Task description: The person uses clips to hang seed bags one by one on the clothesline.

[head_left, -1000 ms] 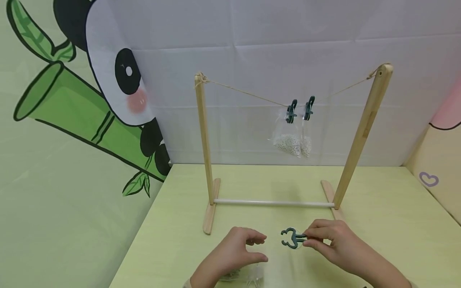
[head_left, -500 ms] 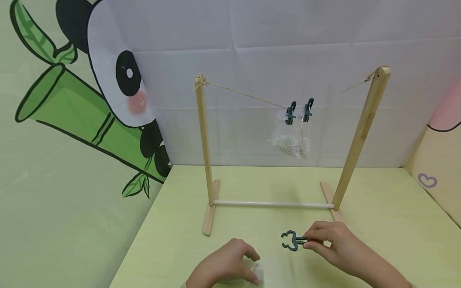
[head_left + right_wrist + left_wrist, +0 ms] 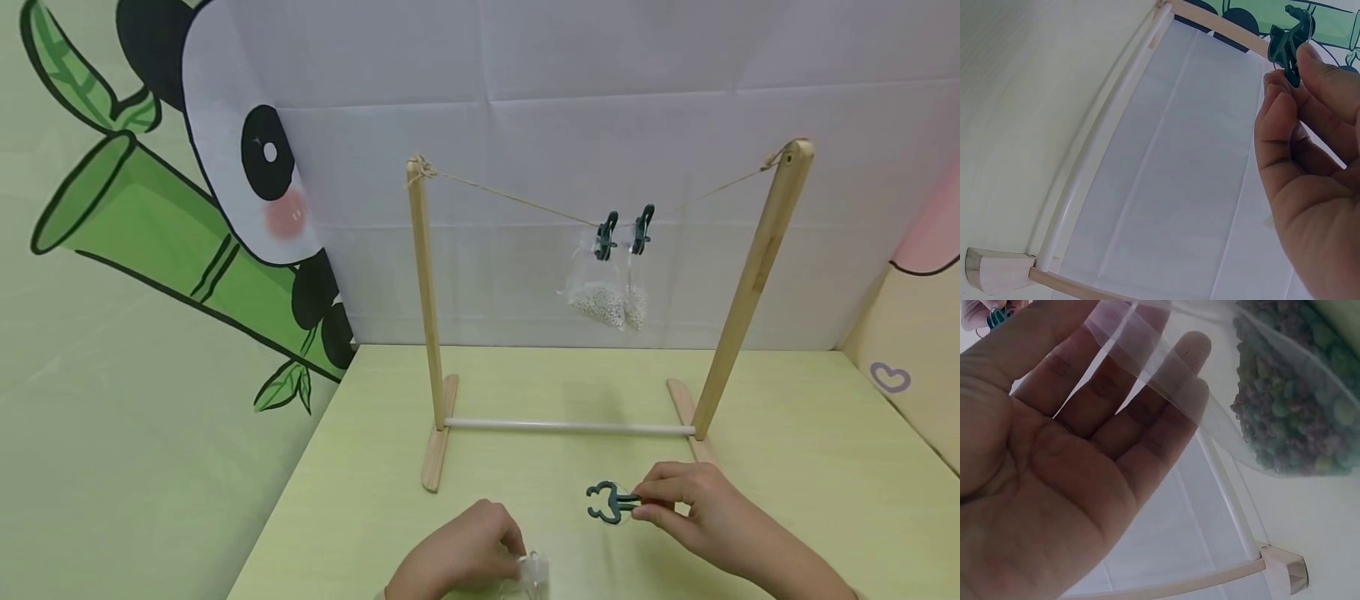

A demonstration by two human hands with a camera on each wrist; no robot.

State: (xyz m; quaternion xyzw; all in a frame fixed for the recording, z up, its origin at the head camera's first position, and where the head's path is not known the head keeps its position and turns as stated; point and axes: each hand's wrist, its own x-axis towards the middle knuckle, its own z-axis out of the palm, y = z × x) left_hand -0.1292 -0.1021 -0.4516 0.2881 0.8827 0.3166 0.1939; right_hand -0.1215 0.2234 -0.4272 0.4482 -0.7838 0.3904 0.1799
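At the front edge of the head view my left hand (image 3: 465, 546) pinches the top of a clear plastic bag (image 3: 534, 575). Its contents show in the left wrist view, where the bag (image 3: 1300, 394) bulges with small green and brown beads. Transparent film lies across several fingers (image 3: 1147, 419) there. My right hand (image 3: 697, 508) squeezes the handles of a dark green clip (image 3: 611, 502) between thumb and fingers, above the table. The clip's curved jaws are spread apart and point left, towards the left hand.
Behind the hands stands a wooden rack with a left post (image 3: 426, 292), a right post (image 3: 753, 287) and a white rod (image 3: 570, 426) low between them. From its sagging string (image 3: 517, 198), two dark green clips (image 3: 606, 237) hold bags of white beads (image 3: 597, 302).
My left hand has moved down from beside the clip, its fingers and thumb closing on the bag's top. The right hand keeps the clip almost in place.
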